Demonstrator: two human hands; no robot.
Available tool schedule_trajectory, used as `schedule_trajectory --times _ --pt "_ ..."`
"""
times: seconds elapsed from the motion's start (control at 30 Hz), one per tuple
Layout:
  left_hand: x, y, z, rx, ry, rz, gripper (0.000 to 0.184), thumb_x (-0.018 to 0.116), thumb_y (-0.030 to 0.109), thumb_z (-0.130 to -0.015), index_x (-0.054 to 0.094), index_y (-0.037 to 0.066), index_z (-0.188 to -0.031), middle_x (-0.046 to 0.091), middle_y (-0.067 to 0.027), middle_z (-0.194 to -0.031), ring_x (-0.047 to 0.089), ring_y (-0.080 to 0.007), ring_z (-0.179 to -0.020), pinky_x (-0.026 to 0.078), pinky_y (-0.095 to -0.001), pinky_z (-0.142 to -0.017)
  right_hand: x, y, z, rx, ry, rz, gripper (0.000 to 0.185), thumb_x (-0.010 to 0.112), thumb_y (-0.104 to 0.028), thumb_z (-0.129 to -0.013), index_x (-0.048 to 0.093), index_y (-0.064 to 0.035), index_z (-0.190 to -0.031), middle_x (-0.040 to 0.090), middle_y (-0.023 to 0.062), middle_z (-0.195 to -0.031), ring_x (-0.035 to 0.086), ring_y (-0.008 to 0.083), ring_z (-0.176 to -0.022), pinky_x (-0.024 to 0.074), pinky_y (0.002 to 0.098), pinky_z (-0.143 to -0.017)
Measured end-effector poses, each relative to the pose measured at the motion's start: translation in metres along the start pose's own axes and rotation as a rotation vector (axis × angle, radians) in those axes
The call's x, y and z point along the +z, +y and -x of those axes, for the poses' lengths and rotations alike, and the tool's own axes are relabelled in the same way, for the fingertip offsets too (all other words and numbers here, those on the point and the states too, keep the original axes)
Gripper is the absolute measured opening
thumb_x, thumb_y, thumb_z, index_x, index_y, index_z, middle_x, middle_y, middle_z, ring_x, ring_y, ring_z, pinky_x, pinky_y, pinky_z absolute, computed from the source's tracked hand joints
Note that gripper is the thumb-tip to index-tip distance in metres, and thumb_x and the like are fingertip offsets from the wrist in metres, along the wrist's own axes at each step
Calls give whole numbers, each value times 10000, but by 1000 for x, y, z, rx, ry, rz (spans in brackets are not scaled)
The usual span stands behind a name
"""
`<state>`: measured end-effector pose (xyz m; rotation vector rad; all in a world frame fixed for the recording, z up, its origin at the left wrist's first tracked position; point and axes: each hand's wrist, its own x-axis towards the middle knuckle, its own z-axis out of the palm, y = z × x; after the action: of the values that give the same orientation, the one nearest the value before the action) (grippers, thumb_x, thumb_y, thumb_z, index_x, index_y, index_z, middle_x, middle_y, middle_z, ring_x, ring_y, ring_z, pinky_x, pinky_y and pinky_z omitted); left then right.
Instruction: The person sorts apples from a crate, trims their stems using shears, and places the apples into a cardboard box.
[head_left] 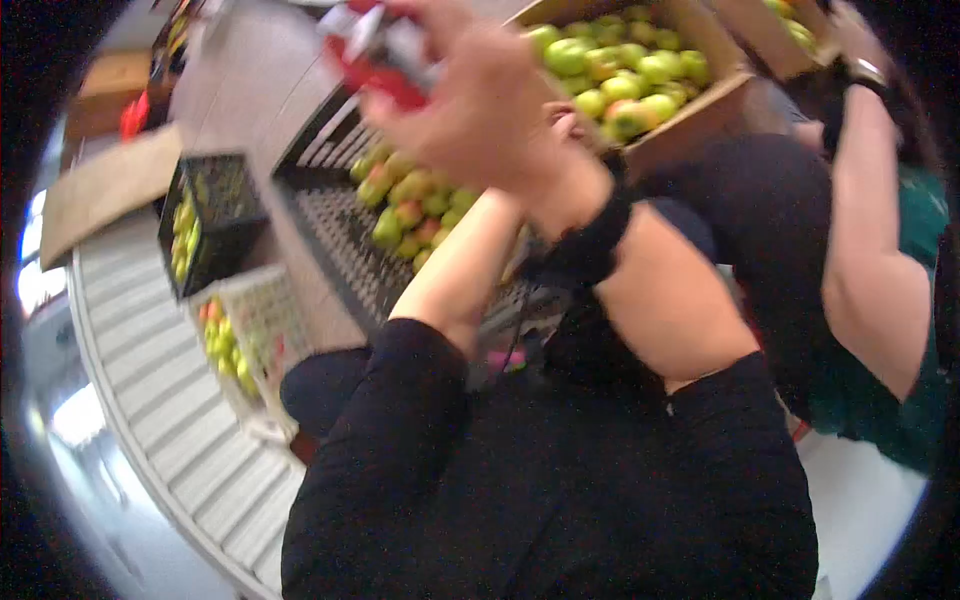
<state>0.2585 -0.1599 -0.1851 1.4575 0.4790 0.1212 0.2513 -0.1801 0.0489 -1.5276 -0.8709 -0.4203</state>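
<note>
My right hand [480, 110], with a black band at the wrist, is raised at the upper left, closed around a red and silver-white object [378, 55]. Motion blur hides exactly what kind of object it is. My left forearm passes under the right one, so the arms cross. Only a few fingers of my left hand [565, 122] show beyond the right wrist, near a cardboard box [690, 130] of green apples [625, 75]; what they hold, if anything, is hidden. Below both arms stands a black plastic crate [330, 235] with green and reddish apples [410, 205] inside.
At the left are a smaller black crate [215, 215] and a pale crate [265, 310] with fruit, beside a slatted surface [150, 350] and a cardboard sheet [110, 195]. Close on my right sits another person [870, 260], a hand at another cardboard box [770, 40].
</note>
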Motion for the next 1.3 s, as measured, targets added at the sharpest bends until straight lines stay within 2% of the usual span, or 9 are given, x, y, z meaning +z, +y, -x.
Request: schedule_trajectory --times 0.07,0.1,0.37,0.57,0.7,0.9,1.03,1.17,1.3 --pt "-15 20 26 23 31 90 288 579 132 -827 557 -32 -1064 633 -107 -945 631 -168 -766 511 -273 -599 -7 -8 2 146 -242 80 398 686 -236 -590 579 -59 -930 603 162 -800 599 325 -733 493 405 -637" --pt "-20 34 40 48 25 112 283 577 132 -828 557 -29 -1060 632 -103 -940 630 -164 -764 509 -269 -595 -8 -12 -5 32 -97 -95 357 631 -136 -663 545 37 -963 543 112 -675 542 197 -593 444 311 -537" --pt "-96 81 89 189 109 -38 241 563 134 -839 557 -5 -1036 627 -74 -893 626 -135 -751 489 -231 -563 3 -24 6 26 -215 34 384 669 -94 -624 544 18 -969 535 108 -688 519 192 -585 436 297 -535" --pt "-223 -35 121 -333 597 -909 373 644 251 -699 591 5 -975 615 -213 -959 595 -360 -872 475 -388 -776 19 -26 11 16 -302 -24 387 667 -89 -615 545 15 -967 544 109 -725 523 203 -609 438 297 -556" --pt "-266 -95 135 -580 433 -1249 284 591 128 -733 565 49 -1004 504 -204 -1136 505 -383 -1048 470 -441 -824 25 -29 11 15 -390 67 428 675 -93 -595 541 14 -987 556 119 -771 534 215 -639 447 300 -590" --pt "-270 -125 126 -639 415 -1322 246 472 155 -842 530 83 -1070 420 -162 -1199 462 -395 -1065 462 -464 -828 38 -35 6 44 -420 6 470 697 -88 -571 533 10 -1000 571 163 -825 582 290 -727 479 338 -671" --pt "-269 -136 116 -622 789 -1112 248 405 198 -879 547 76 -1042 426 -149 -1173 485 -352 -1017 475 -441 -804 54 -11 17 -44 -360 -19 445 698 -137 -582 543 -13 -981 586 172 -837 596 324 -773 489 370 -695" --pt "-275 -148 115 -704 546 -1367 267 493 241 -843 575 45 -1005 500 -151 -1126 539 -310 -967 492 -432 -751 59 -12 15 -52 -361 -15 439 695 -135 -587 544 -11 -979 587 174 -837 596 322 -771 489 369 -694" --pt "-278 -144 115 -651 316 -541 320 623 263 -761 569 82 -1020 595 -107 -934 591 -262 -800 498 -345 -680 56 -20 8 39 -425 2 450 695 -93 -585 534 15 -991 581 184 -841 593 321 -780 486 353 -710"
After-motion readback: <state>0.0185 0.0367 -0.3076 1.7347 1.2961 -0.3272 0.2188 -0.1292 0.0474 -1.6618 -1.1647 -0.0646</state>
